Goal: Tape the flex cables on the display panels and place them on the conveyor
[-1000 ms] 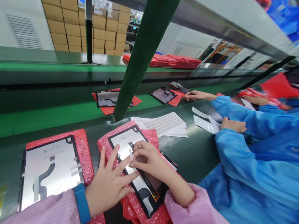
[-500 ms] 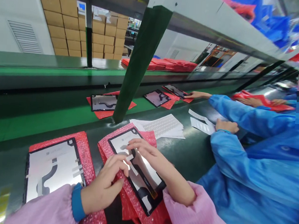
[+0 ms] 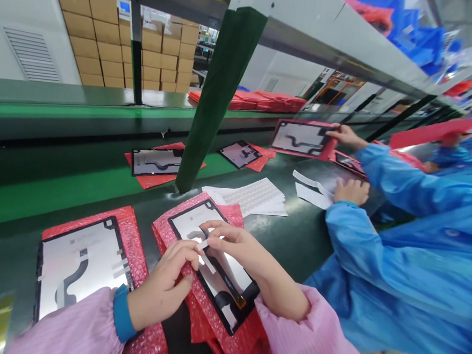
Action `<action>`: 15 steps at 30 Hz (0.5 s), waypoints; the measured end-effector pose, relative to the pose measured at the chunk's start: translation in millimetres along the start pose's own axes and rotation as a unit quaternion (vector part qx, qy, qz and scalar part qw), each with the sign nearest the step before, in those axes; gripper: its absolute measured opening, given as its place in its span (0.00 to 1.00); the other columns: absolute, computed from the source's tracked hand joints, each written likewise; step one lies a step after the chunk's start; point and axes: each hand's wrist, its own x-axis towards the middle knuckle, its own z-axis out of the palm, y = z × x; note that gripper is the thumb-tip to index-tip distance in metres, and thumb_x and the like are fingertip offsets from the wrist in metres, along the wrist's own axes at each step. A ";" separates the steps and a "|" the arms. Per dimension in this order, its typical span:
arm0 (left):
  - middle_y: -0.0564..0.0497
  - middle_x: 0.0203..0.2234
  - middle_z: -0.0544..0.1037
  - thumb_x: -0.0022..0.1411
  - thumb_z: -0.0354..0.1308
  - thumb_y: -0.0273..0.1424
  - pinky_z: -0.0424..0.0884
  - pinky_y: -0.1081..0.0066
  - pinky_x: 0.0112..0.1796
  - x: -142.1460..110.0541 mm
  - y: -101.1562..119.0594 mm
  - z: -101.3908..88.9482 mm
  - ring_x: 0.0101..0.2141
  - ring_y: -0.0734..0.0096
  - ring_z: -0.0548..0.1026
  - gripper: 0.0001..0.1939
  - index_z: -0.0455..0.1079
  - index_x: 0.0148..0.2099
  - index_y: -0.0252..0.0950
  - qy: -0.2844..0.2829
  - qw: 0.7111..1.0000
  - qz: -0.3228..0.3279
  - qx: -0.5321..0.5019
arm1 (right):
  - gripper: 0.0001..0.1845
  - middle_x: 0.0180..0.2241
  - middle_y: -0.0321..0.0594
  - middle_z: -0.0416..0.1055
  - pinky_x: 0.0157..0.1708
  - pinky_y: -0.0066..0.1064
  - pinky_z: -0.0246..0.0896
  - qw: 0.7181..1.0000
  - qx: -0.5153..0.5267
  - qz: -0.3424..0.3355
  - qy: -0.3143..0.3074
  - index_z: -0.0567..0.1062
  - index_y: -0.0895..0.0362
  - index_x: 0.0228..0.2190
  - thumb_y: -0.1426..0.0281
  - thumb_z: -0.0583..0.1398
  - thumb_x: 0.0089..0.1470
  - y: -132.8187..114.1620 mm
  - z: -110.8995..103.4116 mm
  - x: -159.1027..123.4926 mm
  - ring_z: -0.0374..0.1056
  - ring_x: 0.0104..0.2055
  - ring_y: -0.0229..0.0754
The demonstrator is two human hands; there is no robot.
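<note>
A small white tape strip spans the gap between my hands, above a tablet display panel lying back side up on red bubble-wrap bags. My left hand has curled fingers, the strip against its index fingertip and the thumb held apart. From the right, my right hand reaches across the panel, thumb and forefinger closed at the strip's other end. Beneath them a dark flex cable and another pale strip show on the panel. My hands cover part of it.
Another display panel rests on red bubble wrap at left. Label sheets lie beyond my hands. A green post rises there; panels sit on the green conveyor. A blue-sleeved co-worker works at right.
My right thumb and forefinger have closed in on the tape strip at my left fingertip. The co-worker's far hand has lifted a panel with its red bag off the conveyor.
</note>
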 end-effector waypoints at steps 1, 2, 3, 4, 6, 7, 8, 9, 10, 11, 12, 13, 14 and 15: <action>0.47 0.50 0.69 0.64 0.45 0.20 0.65 0.63 0.54 -0.1 -1.1 0.7 0.53 0.67 0.68 0.11 0.57 0.42 0.43 0.001 0.999 -0.004 0.034 | 0.28 0.48 0.45 0.71 0.53 0.42 0.61 1.000 -0.001 -0.010 0.014 0.79 0.54 0.22 0.41 0.68 0.39 0.5 -2.7 0.3 0.67 0.53 0.52; 0.46 0.50 0.70 0.65 0.44 0.22 0.67 0.63 0.53 0.0 -2.2 1.1 0.52 0.66 0.69 0.11 0.57 0.45 0.43 0.002 0.997 -0.013 0.071 | 0.28 0.47 0.44 0.71 0.54 0.42 0.60 0.999 -0.006 -0.021 0.033 0.78 0.54 0.23 0.41 0.67 0.40 1.3 -6.7 1.3 0.66 0.53 0.51; 0.46 0.48 0.71 0.67 0.44 0.24 0.68 0.64 0.51 0.3 -3.3 1.3 0.51 0.66 0.71 0.10 0.57 0.48 0.42 0.005 0.994 -0.025 0.109 | 0.27 0.47 0.44 0.71 0.55 0.42 0.60 0.998 -0.018 -0.029 0.050 0.78 0.53 0.23 0.41 0.67 0.41 2.6 -11.7 3.0 0.65 0.54 0.51; 0.45 0.46 0.73 0.68 0.44 0.26 0.70 0.63 0.50 1.0 -4.2 1.1 0.49 0.65 0.72 0.10 0.58 0.51 0.41 0.009 0.989 -0.036 0.143 | 0.27 0.47 0.44 0.70 0.54 0.42 0.60 0.997 -0.040 -0.031 0.064 0.79 0.53 0.24 0.41 0.67 0.41 4.8 -17.1 5.5 0.65 0.54 0.51; 0.46 0.43 0.73 0.70 0.45 0.29 0.70 0.61 0.47 3.8 -6.0 0.0 0.45 0.62 0.73 0.12 0.60 0.55 0.39 0.008 0.980 -0.049 0.193 | 0.27 0.47 0.45 0.70 0.51 0.43 0.63 0.992 -0.101 -0.023 0.071 0.79 0.53 0.23 0.42 0.66 0.42 11.6 -27.0 12.8 0.66 0.52 0.51; 0.46 0.42 0.74 0.70 0.45 0.30 0.70 0.59 0.46 5.8 -6.7 -0.7 0.44 0.61 0.72 0.14 0.62 0.55 0.39 0.004 0.976 -0.050 0.212 | 0.26 0.46 0.45 0.70 0.50 0.44 0.64 0.989 -0.131 -0.018 0.069 0.80 0.53 0.23 0.42 0.66 0.41 16.0 -30.5 17.3 0.66 0.51 0.51; 0.47 0.41 0.73 0.71 0.45 0.30 0.69 0.58 0.46 8.2 -7.5 -1.3 0.43 0.60 0.71 0.15 0.64 0.56 0.39 -0.002 0.971 -0.048 0.234 | 0.26 0.44 0.45 0.71 0.49 0.44 0.64 0.985 -0.156 -0.015 0.067 0.80 0.53 0.23 0.43 0.66 0.41 20.6 -32.8 22.0 0.67 0.49 0.51; 0.47 0.41 0.73 0.70 0.45 0.30 0.68 0.56 0.46 10.7 -8.2 -1.7 0.43 0.58 0.71 0.15 0.67 0.56 0.40 -0.007 0.965 -0.045 0.258 | 0.25 0.42 0.45 0.72 0.49 0.45 0.63 0.983 -0.172 -0.013 0.065 0.80 0.53 0.22 0.44 0.67 0.40 25.2 -33.8 26.4 0.67 0.48 0.51; 0.47 0.40 0.73 0.70 0.46 0.30 0.67 0.56 0.46 13.3 -9.0 -1.8 0.43 0.57 0.70 0.16 0.68 0.55 0.40 -0.011 0.959 -0.043 0.280 | 0.23 0.40 0.44 0.72 0.50 0.46 0.62 0.981 -0.180 -0.014 0.066 0.81 0.53 0.22 0.46 0.68 0.40 29.3 -33.8 30.5 0.67 0.47 0.51; 0.47 0.39 0.73 0.70 0.47 0.30 0.66 0.55 0.46 15.7 -9.7 -1.6 0.42 0.57 0.69 0.16 0.70 0.55 0.40 -0.015 0.952 -0.041 0.302 | 0.21 0.39 0.43 0.72 0.51 0.46 0.61 0.980 -0.184 -0.016 0.068 0.81 0.53 0.22 0.48 0.68 0.41 32.8 -33.2 33.8 0.68 0.47 0.50; 0.46 0.39 0.73 0.70 0.48 0.30 0.65 0.55 0.46 17.8 -10.6 -1.1 0.42 0.56 0.69 0.15 0.71 0.54 0.40 -0.017 0.946 -0.039 0.321 | 0.19 0.38 0.42 0.72 0.52 0.46 0.61 0.979 -0.190 -0.017 0.070 0.81 0.53 0.22 0.49 0.68 0.43 35.5 -32.2 36.5 0.68 0.46 0.49; 0.46 0.39 0.72 0.70 0.48 0.30 0.65 0.55 0.46 19.7 -11.4 -0.3 0.42 0.56 0.68 0.15 0.72 0.54 0.40 -0.019 0.940 -0.037 0.339 | 0.18 0.38 0.42 0.72 0.52 0.46 0.62 0.978 -0.195 -0.019 0.071 0.81 0.54 0.22 0.51 0.68 0.44 37.5 -31.3 38.5 0.69 0.45 0.49; 0.46 0.40 0.72 0.70 0.49 0.30 0.64 0.54 0.47 21.2 -12.3 0.7 0.43 0.56 0.68 0.15 0.72 0.54 0.41 -0.020 0.934 -0.035 0.354 | 0.17 0.38 0.42 0.72 0.51 0.45 0.63 0.977 -0.199 -0.020 0.073 0.81 0.54 0.22 0.52 0.67 0.45 39.0 -30.5 40.0 0.69 0.44 0.48; 0.46 0.40 0.73 0.70 0.49 0.31 0.63 0.53 0.47 22.4 -13.2 1.7 0.43 0.55 0.67 0.15 0.72 0.55 0.42 -0.022 0.929 -0.034 0.368 | 0.16 0.38 0.42 0.72 0.51 0.45 0.63 0.976 -0.204 -0.022 0.074 0.81 0.54 0.23 0.53 0.67 0.46 40.2 -30.2 41.0 0.69 0.44 0.48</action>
